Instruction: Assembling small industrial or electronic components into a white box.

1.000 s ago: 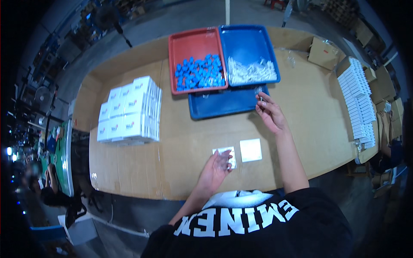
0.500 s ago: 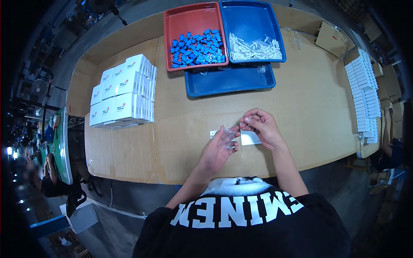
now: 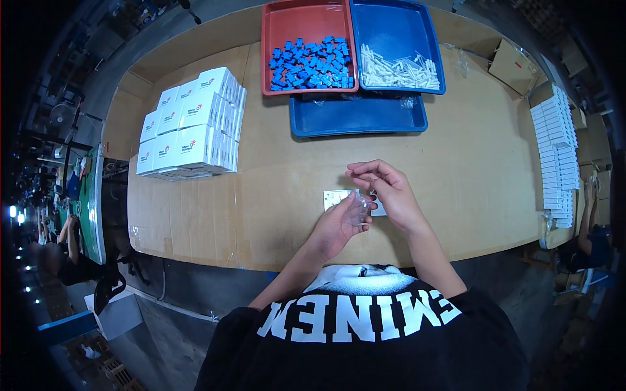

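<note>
A small crinkled clear plastic bag lies in the palm and fingers of my left hand, which is closed around it. My right hand hovers just above and to the right, fingers bent together toward the thumb. Whatever may be between those fingertips is too small to make out. Under my hands, on the cardboard-covered table, rests a flat white printed piece. Another white piece shows partly beneath my right hand; I cannot tell whether the two are joined.
At the back, a red tray holds blue connector-like parts and a blue tray holds white sticks. Another blue tray sits in front. White boxes are stacked left, more boxes right. Other people sit beyond both sides.
My right hand has moved left, closer to my left hand and over the white piece. The left hand still holds the clear bag. The whole view has shifted slightly.
</note>
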A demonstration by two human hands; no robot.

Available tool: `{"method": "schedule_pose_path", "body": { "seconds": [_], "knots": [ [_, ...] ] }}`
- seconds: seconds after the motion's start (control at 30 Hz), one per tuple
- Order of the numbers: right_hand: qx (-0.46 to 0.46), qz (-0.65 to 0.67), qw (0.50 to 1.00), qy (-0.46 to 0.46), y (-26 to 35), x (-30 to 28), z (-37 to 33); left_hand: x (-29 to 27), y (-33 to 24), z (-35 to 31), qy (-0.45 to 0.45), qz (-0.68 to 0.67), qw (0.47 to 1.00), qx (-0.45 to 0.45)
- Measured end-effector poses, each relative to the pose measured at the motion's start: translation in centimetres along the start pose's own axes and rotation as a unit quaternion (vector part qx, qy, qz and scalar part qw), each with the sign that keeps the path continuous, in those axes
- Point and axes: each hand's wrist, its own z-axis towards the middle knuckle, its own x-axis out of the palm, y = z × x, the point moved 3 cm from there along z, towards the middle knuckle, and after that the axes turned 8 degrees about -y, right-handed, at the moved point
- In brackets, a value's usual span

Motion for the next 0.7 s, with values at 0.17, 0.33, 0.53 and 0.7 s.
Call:
{"method": "schedule_pose_path", "body": {
  "seconds": [0.17,0.33,0.53,0.7],
  "knots": [
    [-0.057,-0.086,0.992,0.067,0.6,0.6,-0.8,-0.4,0.1,0.2,0.002,0.023,1.000,0.013],
    [-0.101,-0.170,0.971,0.132,1.3,1.3,-1.2,0.1,0.1,0.0,-0.004,0.026,0.999,0.028],
    [-0.060,-0.135,0.979,0.143,1.0,1.4,-1.4,-0.7,0.4,0.2,0.024,0.032,0.998,0.047],
    [-0.062,-0.154,0.981,0.102,1.5,0.6,-1.1,0.0,0.0,-0.2,0.028,0.039,0.998,0.042]
  ]
}}
